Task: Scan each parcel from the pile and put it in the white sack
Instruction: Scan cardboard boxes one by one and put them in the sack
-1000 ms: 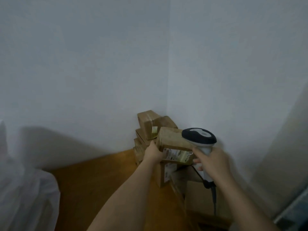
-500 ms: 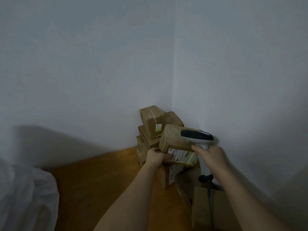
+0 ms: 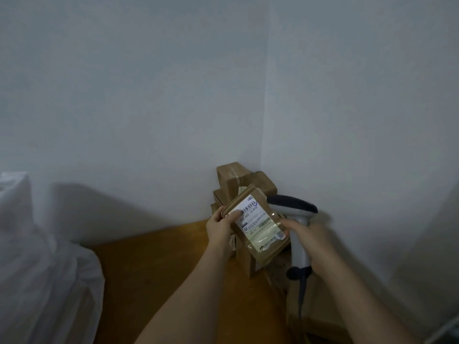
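Parcel (image 3: 255, 225): flat brown packet with a white printed label, barcode side turned up toward the person's face. Held in the air in front of the pile, tilted, its far end higher than its near end.

Left hand (image 3: 218, 228): grips the parcel's left edge, thumb on the label face, fingers curled under.

Right hand (image 3: 311, 240): clenched around the grip of a handheld scanner (image 3: 296, 219), white body with a dark head, cord hanging from its base. The fingertips of this hand reach the parcel's right edge and seem to touch it. Scanner head sits just beside the parcel's upper right corner, pointing past it, not at the label.

Pile (image 3: 238, 180): several cardboard boxes stacked in the corner where two pale walls meet, on a wooden floor (image 3: 154, 276). Plenty left, as far as can be judged.

White sack (image 3: 37, 256): at the left edge of view, well apart from the parcel, mouth not clearly visible.

Step in hand, by judgement: presenting the label for scanning; no scan beam shows on it.

Next move calls for: drawing the scanner back and aiming its head at the barcode, label kept flat and steady, then carrying the parcel leftward to the sack. Glossy film over the label may glare, so a slight tilt could help
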